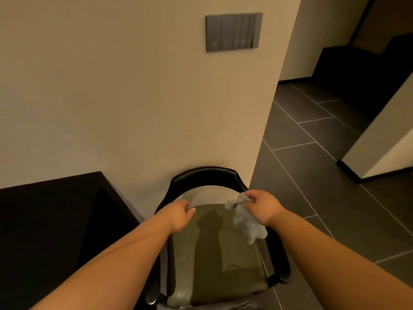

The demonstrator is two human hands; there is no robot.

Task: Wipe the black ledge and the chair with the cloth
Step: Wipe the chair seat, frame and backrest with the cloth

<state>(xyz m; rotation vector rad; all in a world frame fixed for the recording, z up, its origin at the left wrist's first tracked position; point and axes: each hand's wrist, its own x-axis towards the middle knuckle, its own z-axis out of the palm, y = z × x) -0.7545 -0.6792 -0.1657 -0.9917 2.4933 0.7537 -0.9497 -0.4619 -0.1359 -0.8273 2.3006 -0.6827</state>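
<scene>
Cloth (244,218): soft, light, limp. It hangs over the chair (214,253) seat, lower centre. The right hand (261,206) pinches its upper end; the left hand (178,214) curls on the chair frame. Bunch mid-cloth for wiping. Black ledge (55,209): lower left.

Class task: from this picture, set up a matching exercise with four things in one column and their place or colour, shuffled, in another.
1 cloth
2 chair
3 switch panel
4 ledge

A black, left of the chair
B mounted on the wall
C in the grip of the right hand
D green seat, black frame

Pairs: 1-C, 2-D, 3-B, 4-A
</scene>
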